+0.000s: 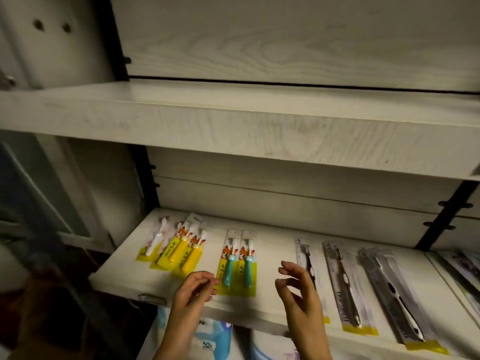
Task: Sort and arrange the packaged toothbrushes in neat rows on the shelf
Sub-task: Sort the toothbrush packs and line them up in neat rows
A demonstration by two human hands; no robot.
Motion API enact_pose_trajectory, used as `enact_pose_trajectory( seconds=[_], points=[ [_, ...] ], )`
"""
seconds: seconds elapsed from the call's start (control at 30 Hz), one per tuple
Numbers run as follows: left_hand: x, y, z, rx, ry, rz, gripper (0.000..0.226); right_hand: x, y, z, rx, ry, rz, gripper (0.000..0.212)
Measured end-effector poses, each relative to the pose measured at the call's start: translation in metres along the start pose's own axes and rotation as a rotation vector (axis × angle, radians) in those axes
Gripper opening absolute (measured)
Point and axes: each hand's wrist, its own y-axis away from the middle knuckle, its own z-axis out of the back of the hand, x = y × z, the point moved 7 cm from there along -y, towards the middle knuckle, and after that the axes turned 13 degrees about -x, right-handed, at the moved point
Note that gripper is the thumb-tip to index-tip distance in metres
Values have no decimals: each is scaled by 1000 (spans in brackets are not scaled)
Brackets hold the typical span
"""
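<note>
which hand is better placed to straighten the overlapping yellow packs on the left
Left, probably. The left hand is just below-right of the skewed yellow packs, holding nothing. The right hand is farther off by the black-handled pack, with the teal pair lying between.

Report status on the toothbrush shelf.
Empty right hand open over shelf, partly covering black-brush pack. At corner of teal pair: left hand, grip unclear. Teal pair straight; yellow packs overlapped, askew.
</note>
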Motion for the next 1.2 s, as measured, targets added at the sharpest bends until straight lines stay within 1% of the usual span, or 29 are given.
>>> enact_pose_trajectory(
  seconds=[0.07, 0.2, 0.27, 0.37, 0.47, 0.57, 0.63, 0.7, 0.77, 0.8, 0.83, 0.9, 1.0, 1.2],
  points=[
    [2, -17, 20, 5, 0, 13, 15, -1, 7, -25, 1, 1, -6, 31],
    [2, -61, 66, 56, -17, 37, 15, -5, 20, -80, -82, -55, -50, 30],
    [3, -82, 92, 47, -26, 36, 16, -7, 30, -110, -104, -83, -74, 30],
    [9, -109, 124, 22, -56, 36, 21, -9, 47, -145, -92, -77, -79, 28],
    [16, -127, 141, 10, -116, 20, 22, -14, 57, -161, -78, -40, -81, 26],
    [18, -141, 139, 12, -230, -42, 22, -18, 57, -166, -100, -5, -88, 25],
    [15, -152, 124, 20, -346, -100, 19, -21, 58, -168, -93, 22, -96, 22],
    [12, -161, 100, 69, -573, -170, 6, -22, 59, -170, -78, 46, -98, 21],
    [15, -170, 78, 98, -872, -252, 40, -21, 58, -170, -69, 63, -100, 21],
    [16, -171, 72, 95, -981, -248, 55, -21, 58, -169, -69, 68, -105, 21],
    [19, -174, 67, 96, -1080, -242, 64, -21, 56, -169, -70, 71, -111, 21],
    [23, -174, 63, 115, -1214, -246, 69, -22, 53, -168, -64, 84, -121, 22],
    [25, -177, 58, 111, -1310, -297, 64, -23, 50, -167, -51, 109, -123, 23],
    [21, -176, 60, 77, -1227, -305, 55, -31, 45, -168, -26, 155, -118, 27]
  ],
)
